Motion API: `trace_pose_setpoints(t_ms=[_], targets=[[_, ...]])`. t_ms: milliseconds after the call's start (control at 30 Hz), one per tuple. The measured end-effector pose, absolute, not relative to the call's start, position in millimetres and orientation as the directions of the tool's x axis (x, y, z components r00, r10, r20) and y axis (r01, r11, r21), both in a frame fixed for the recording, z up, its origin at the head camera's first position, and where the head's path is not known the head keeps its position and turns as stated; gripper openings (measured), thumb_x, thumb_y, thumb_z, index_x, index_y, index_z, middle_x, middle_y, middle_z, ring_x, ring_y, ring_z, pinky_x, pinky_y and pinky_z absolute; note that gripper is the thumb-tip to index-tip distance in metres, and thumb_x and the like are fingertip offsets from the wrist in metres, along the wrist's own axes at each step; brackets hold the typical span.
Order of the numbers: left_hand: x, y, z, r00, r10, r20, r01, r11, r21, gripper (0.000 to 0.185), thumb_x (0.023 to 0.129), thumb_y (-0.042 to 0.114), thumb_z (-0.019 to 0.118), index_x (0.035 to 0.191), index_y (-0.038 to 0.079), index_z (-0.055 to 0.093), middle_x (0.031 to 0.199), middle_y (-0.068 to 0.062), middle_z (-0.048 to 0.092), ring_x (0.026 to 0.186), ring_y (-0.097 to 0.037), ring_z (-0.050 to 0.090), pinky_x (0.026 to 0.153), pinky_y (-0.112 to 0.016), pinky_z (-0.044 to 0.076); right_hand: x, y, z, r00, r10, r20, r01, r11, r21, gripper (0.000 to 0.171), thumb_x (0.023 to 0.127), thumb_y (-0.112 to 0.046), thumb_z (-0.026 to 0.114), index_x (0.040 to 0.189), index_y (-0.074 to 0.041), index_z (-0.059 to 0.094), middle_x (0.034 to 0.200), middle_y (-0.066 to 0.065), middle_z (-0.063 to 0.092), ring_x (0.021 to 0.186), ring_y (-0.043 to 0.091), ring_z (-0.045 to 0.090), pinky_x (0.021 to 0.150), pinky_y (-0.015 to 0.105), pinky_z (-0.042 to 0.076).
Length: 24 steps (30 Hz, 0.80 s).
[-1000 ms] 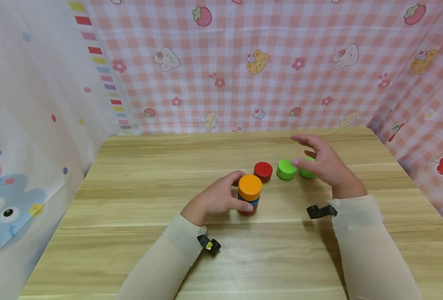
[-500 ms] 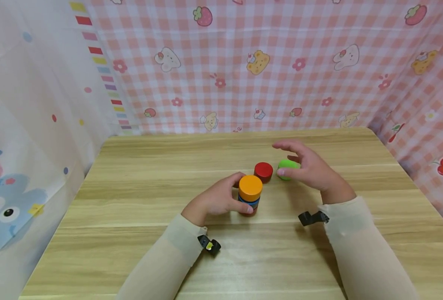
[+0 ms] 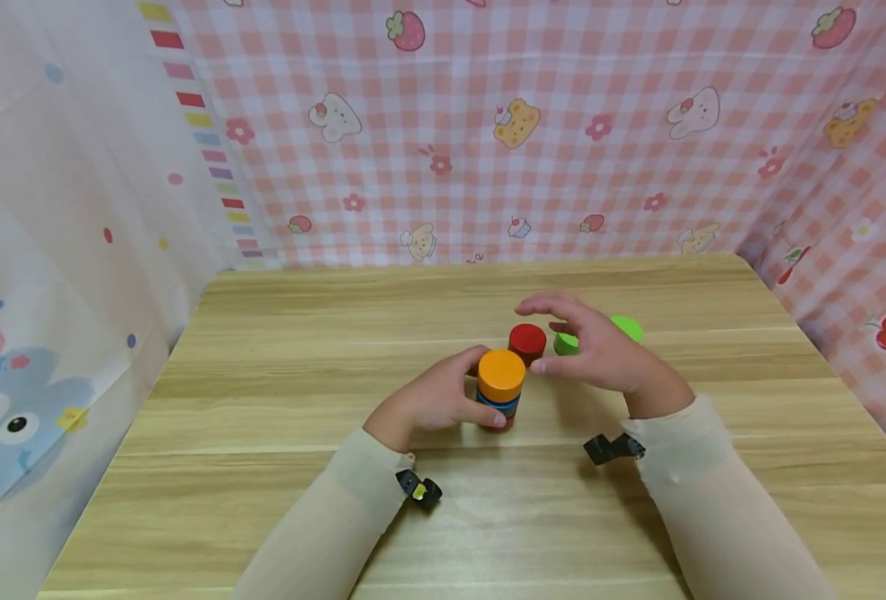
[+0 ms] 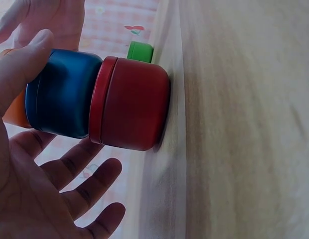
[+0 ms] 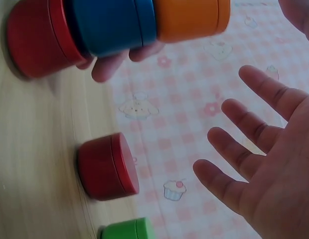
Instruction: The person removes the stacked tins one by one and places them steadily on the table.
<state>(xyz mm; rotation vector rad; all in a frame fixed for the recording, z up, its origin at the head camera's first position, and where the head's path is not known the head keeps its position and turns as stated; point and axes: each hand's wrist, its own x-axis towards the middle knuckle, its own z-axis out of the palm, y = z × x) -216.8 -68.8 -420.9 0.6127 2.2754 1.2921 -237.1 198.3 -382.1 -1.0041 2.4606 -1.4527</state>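
A stack of three small round lidded tins stands on the table: a red tin (image 4: 134, 104) at the bottom, a blue tin (image 4: 67, 94) in the middle and an orange tin (image 3: 501, 372) on top. My left hand (image 3: 443, 392) grips the stack from the left, its thumb across the blue tin and the fingers spread on the far side. To the right of the stack, my right hand (image 3: 598, 354) is raised with spread fingers and holds nothing. Behind it sits another red tin (image 3: 527, 340), apart from the stack.
Right of the lone red tin are two green tins, the nearer green tin (image 3: 565, 343) partly hidden by my right hand and the farther green tin (image 3: 627, 328) beyond it. A checked curtain (image 3: 443, 108) hangs along the back edge of the wooden table (image 3: 300, 333).
My right hand has moved left, from over the green tins toward the stack, and the farther green tin shows again. The left hand and the stack have stayed in place.
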Motion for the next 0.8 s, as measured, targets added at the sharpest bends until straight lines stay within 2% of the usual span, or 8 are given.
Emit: trace_pose_setpoints(t_ms=[267,367,633,800], targets=[[-216.6,-68.5,-421.6,-0.8,0.58,-0.157,0.175,0.476,0.862,0.068,0.084,0.025,0.091,0.142,0.023,0.056,0.135,0.002,0.065,0.131,-0.025,0.057,0.121,-0.054,0.036,-230.2,187.0,-383.1,-0.746,-0.639,0.188,-0.476,0.313,-0.822,0.064,0.087,-0.013,0.086,0.145,-0.012,0.059,0.157,0.011,0.046,0.142,0.038,0.045,0.117,0.071,0.033],[-216.9,-69.0,-422.1,-0.799,0.582,-0.152,0.185,0.479,0.858,0.068,0.084,0.025,0.091,0.143,0.022,0.056,0.135,0.002,0.065,0.131,-0.025,0.057,0.12,-0.054,0.037,-228.9,183.6,-383.8,-0.734,-0.656,0.173,-0.458,0.291,-0.84,0.065,0.086,-0.012,0.087,0.145,-0.01,0.059,0.157,0.012,0.044,0.143,0.038,0.044,0.119,0.069,0.031],[-217.0,-69.8,-422.0,-0.797,0.584,-0.15,0.19,0.48,0.856,0.069,0.085,0.026,0.09,0.145,0.022,0.055,0.138,0.0,0.064,0.131,-0.026,0.056,0.121,-0.054,0.036,-228.6,178.1,-386.9,-0.729,-0.666,0.16,-0.494,0.349,-0.796,0.062,0.084,-0.017,0.089,0.141,-0.01,0.063,0.155,0.014,0.048,0.141,0.035,0.047,0.111,0.063,0.04],[-217.2,-69.5,-422.5,-0.799,0.582,-0.151,0.192,0.485,0.853,0.075,0.085,0.027,0.09,0.15,0.022,0.053,0.141,0.0,0.062,0.132,-0.026,0.055,0.121,-0.054,0.036,-228.7,175.0,-388.8,-0.728,-0.672,0.136,-0.469,0.343,-0.814,0.059,0.084,-0.016,0.09,0.137,-0.011,0.065,0.155,0.014,0.047,0.14,0.035,0.048,0.113,0.064,0.039]])
